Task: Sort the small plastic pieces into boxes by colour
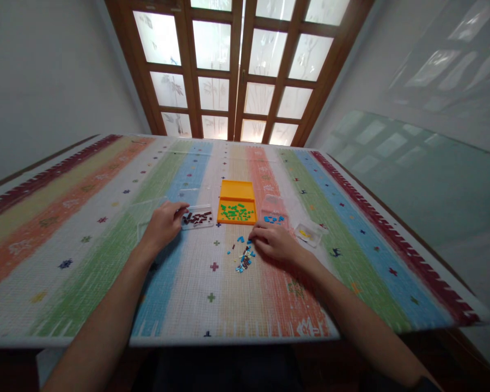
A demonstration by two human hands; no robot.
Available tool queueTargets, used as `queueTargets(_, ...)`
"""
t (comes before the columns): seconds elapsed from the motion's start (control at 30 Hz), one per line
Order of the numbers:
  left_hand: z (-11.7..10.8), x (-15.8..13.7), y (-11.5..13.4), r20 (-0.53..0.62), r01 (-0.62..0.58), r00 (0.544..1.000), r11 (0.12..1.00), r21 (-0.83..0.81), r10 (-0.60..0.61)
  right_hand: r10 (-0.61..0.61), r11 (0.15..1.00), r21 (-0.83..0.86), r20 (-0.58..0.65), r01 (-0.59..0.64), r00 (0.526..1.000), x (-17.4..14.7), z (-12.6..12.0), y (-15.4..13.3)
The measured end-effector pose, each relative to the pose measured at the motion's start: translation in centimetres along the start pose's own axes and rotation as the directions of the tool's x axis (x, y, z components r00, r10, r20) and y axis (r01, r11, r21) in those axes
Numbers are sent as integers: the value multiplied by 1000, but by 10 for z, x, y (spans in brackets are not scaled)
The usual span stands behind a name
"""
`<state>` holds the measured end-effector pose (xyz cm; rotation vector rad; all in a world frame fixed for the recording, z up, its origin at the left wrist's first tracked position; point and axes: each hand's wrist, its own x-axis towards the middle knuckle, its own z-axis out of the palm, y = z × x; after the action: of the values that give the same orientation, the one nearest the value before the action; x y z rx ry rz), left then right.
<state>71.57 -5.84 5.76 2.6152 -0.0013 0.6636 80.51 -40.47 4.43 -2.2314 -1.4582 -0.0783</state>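
My left hand [162,224] is at the left end of a clear plastic box [209,223] with small brown bricks [198,218] in it. Its fingertips are pinched together; what they hold, if anything, is too small to make out. Over the right side of a loose pile of mixed tiny bricks [244,263], my right hand [271,240] reaches down with curled, closed fingers. A blue brick [249,242] shows right by those fingertips; I cannot tell whether it is gripped. Blue, brown and pale pieces make up the pile on the tablecloth.
An opened yellow case [237,190] holding green bricks [237,211] stands mid-table. Right of it are a clear box [274,203] with blue bricks [274,219] and a small clear box [316,233] with yellow pieces [305,234]. Another clear container [141,232] is partly behind my left hand.
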Motion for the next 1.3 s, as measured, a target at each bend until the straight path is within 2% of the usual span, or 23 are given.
queueTargets(0.2, -6, -3, 10, -56, -36, 998, 999, -4, 36, -6, 1000, -15, 3, 6, 1000, -1, -3, 0)
queueTargets(0.33, -6, -7, 26, -86, -79, 993, 997, -21, 77, -2, 1000, -22, 9, 2, 1000, 0, -6, -2)
queueTargets(0.43, 3, -13, 46, -89, -212, 975, 973, -87, 205, -14, 1000, -27, 25, 14, 1000, 0, -7, -4)
queueTargets(0.53, 18, -20, 71, -40, -395, 918, 901, -181, 394, -14, 999, -31, 29, 15, 999, 1, -6, -7)
queueTargets(0.6, 28, -25, 85, 33, -450, 883, 866, -219, 467, -8, 999, -33, 32, 9, 999, 1, -5, -9)
queueTargets(0.67, 37, -29, 96, 101, -460, 862, 852, -251, 496, 2, 999, -43, 38, -1, 999, 1, -5, -10)
queueTargets(0.77, 46, -33, 102, 151, -435, 864, 864, -255, 480, 13, 999, -51, 37, -11, 999, 2, -4, -12)
queueTargets(0.93, 50, -35, 100, 178, -374, 891, 898, -232, 417, 12, 1000, -13, 40, -11, 999, 5, -3, -11)
queueTargets(1.3, 49, -39, 100, 171, -379, 882, 878, -294, 438, -30, 999, -33, 60, 32, 998, 13, 2, -14)
